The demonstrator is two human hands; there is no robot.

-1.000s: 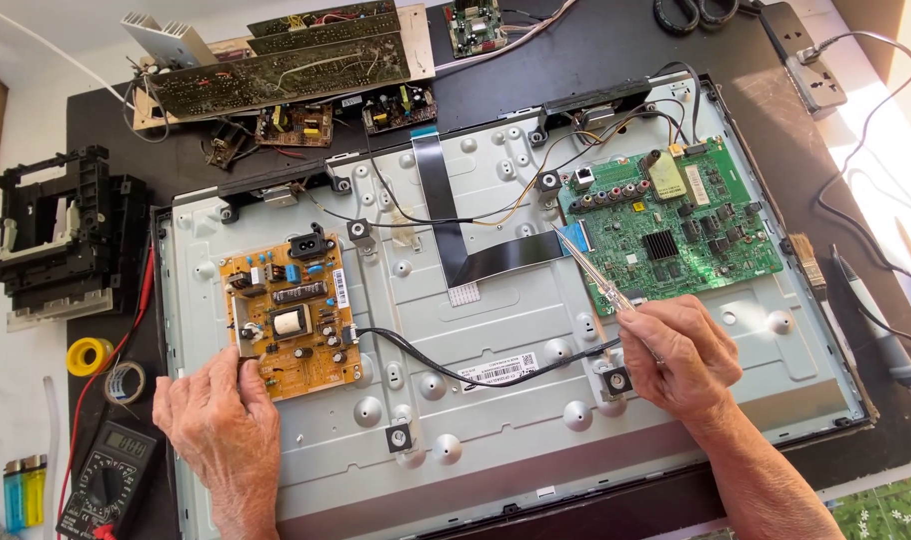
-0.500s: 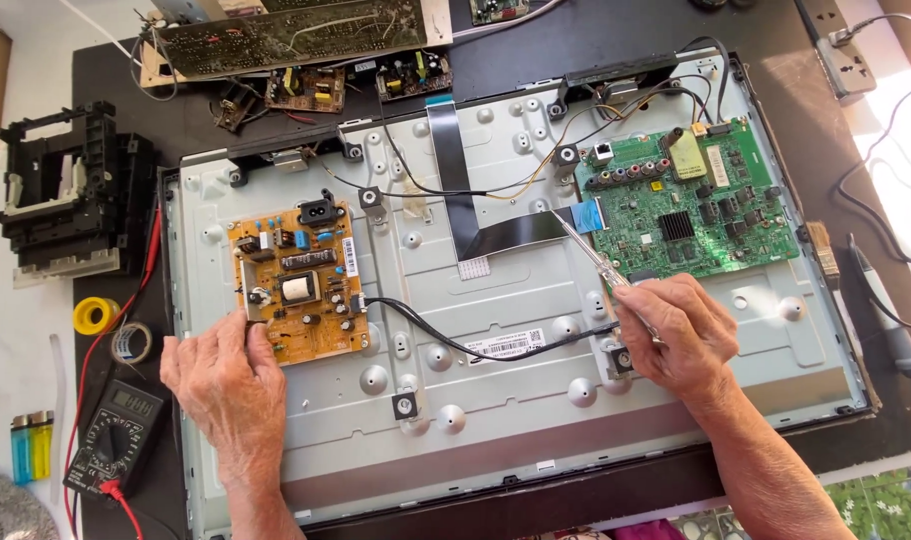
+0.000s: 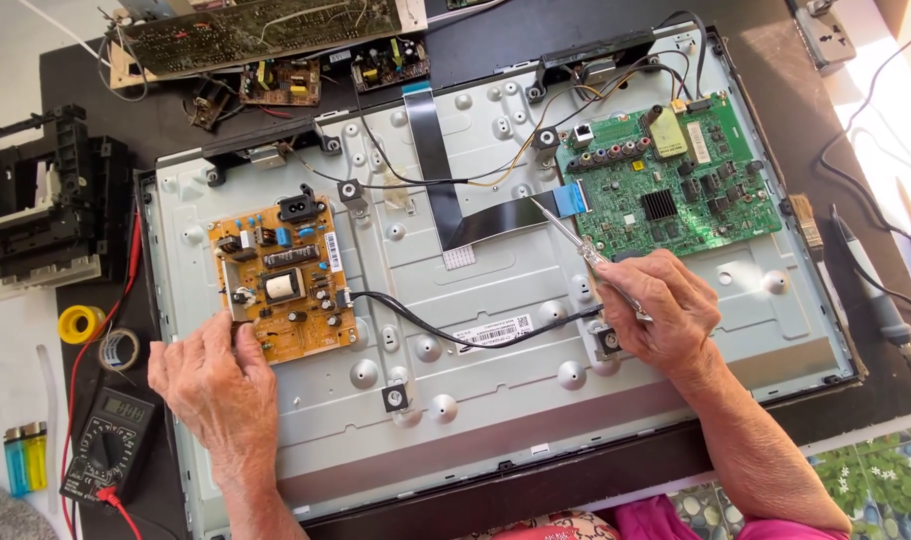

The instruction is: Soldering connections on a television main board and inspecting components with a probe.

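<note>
A thin metal screwdriver (image 3: 576, 238) is held slanted, its tip by the green circuit board (image 3: 671, 175). A yellow-brown circuit board (image 3: 284, 278) lies flat on the grey metal panel.

bare metal panel (image 3: 496, 340) lies open between hands; black cable (image 3: 426, 322) crosses it.

An electronics repair bench is shown. A flat television's metal back chassis (image 3: 496, 420) lies opened on a dark table (image 3: 576, 40), boards exposed. A multimeter (image 3: 106, 445), solder roll (image 3: 79, 324), soldering iron (image 3: 876, 290) and loose circuit boards (image 3: 266, 30) are laid around it.
</note>
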